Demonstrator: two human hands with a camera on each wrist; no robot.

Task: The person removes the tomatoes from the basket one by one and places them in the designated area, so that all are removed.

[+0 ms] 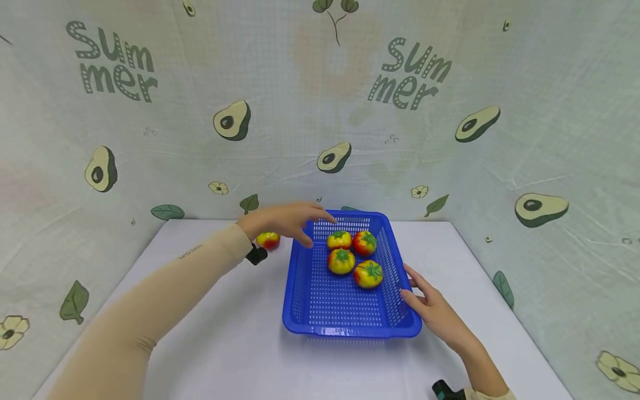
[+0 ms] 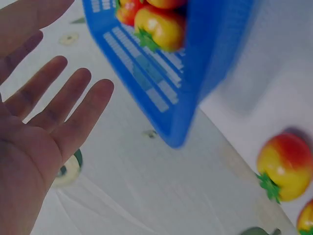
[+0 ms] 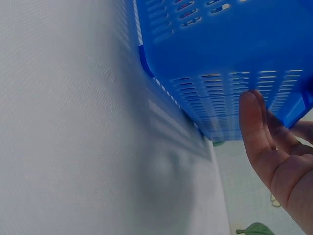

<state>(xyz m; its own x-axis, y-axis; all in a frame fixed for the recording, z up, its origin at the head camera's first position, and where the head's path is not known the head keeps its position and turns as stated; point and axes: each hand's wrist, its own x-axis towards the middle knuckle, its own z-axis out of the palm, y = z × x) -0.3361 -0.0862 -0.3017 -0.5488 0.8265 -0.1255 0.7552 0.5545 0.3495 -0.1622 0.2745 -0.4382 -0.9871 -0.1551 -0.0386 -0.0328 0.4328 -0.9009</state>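
Observation:
A blue plastic basket (image 1: 345,303) holds several red-and-yellow, tomato-like fruits (image 1: 368,274) with green leafy tops. My right hand (image 1: 437,311) grips the basket's right rim, thumb and fingers at the edge. In the right wrist view, the fingers (image 3: 252,117) lie against the slotted blue wall, and part of the grip is hidden. My left hand (image 1: 290,218) hovers over the basket's left back side with spread fingers, holding nothing. Another red-and-yellow fruit (image 1: 268,240) lies on the table, left of the basket, partly behind the left wrist.
The white table (image 1: 230,333) carries the basket's shadow below its near edge. A pale cloth (image 1: 280,111) printed with avocados, leaves and lettering stands behind and at both sides. The left wrist view shows two fruits on the table, one cut off by the frame's edge.

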